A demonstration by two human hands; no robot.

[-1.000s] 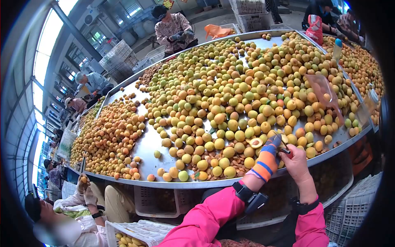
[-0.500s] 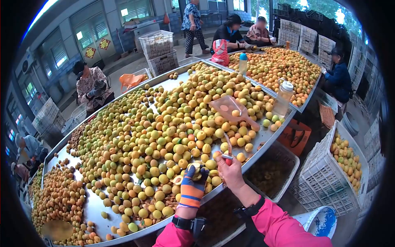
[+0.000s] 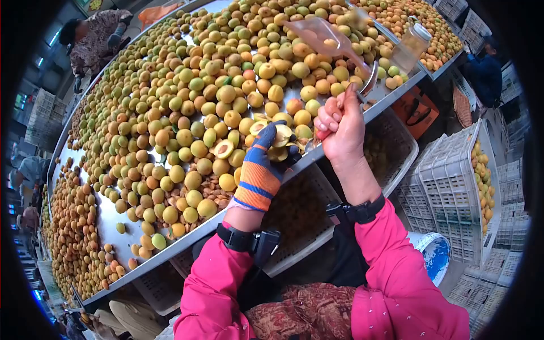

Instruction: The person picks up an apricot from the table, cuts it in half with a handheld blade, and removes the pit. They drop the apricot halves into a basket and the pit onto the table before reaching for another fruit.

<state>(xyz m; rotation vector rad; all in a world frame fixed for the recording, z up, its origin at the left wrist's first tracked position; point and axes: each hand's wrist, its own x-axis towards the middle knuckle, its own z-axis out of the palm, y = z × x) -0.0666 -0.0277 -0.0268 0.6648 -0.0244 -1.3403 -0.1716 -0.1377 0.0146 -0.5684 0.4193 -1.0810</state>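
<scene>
My left hand (image 3: 262,170), in an orange and blue striped glove, holds cut apricot halves (image 3: 280,139) at the table's near edge. Bare, my right hand (image 3: 345,124) is closed around the red handle of a curved knife (image 3: 370,80), whose blade points up and right. Whole apricots (image 3: 187,113) cover much of the metal table (image 3: 122,226). One cut half showing its pit (image 3: 224,149) lies left of my gloved fingers. A clear pink scoop (image 3: 326,38) rests on the fruit beyond my right hand.
A clear bottle (image 3: 411,48) stands at the right. Crates (image 3: 439,187) with apricots are on the right floor, near a blue and white bucket (image 3: 433,255). Another crate (image 3: 391,150) sits below the table edge. Co-workers (image 3: 93,42) are at the left and right (image 3: 484,73).
The view has tilted down and the table appears higher. My right hand has risen away from the left with the knife. The left hand's cut halves now show their open faces.
</scene>
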